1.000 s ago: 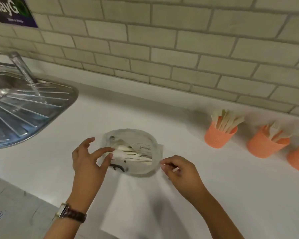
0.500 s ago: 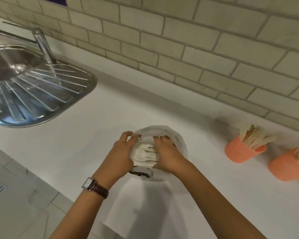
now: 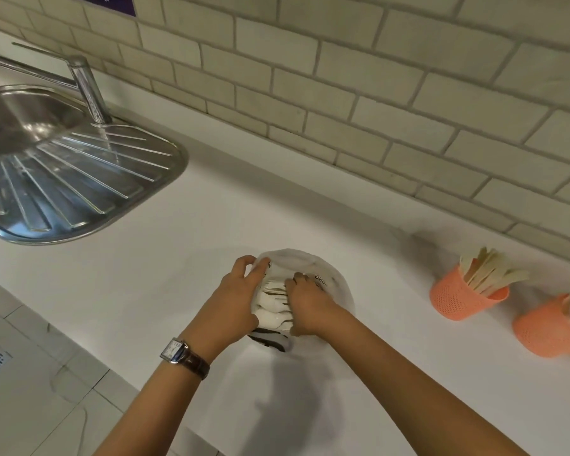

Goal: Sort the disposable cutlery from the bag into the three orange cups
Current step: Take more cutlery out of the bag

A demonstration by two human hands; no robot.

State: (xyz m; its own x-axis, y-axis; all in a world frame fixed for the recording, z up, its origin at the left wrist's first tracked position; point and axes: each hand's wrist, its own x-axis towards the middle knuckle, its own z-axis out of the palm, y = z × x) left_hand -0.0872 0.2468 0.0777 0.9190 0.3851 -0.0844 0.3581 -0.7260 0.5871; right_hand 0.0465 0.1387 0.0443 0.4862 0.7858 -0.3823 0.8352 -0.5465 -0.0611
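translucent plastic bag [image 3: 334,281] lies on the white countertop [image 3: 145,284], mid-view, near the front edge. left hand [image 3: 232,302] curls round its left side and right hand [image 3: 308,309] grips the film from the right, both closed on the bag. white plastic cutlery [image 3: 272,311] is bunched inside between the hands, long axes roughly left-right; which way the ends point, cannot tell. orange mesh cup [image 3: 454,299] holding pale wooden cutlery [image 3: 487,274] stands well to the right, second orange mesh cup [image 3: 543,334] beside it. steel sink [image 3: 79,199] far left, pale brick-tile wall [image 3: 343,93] behind.
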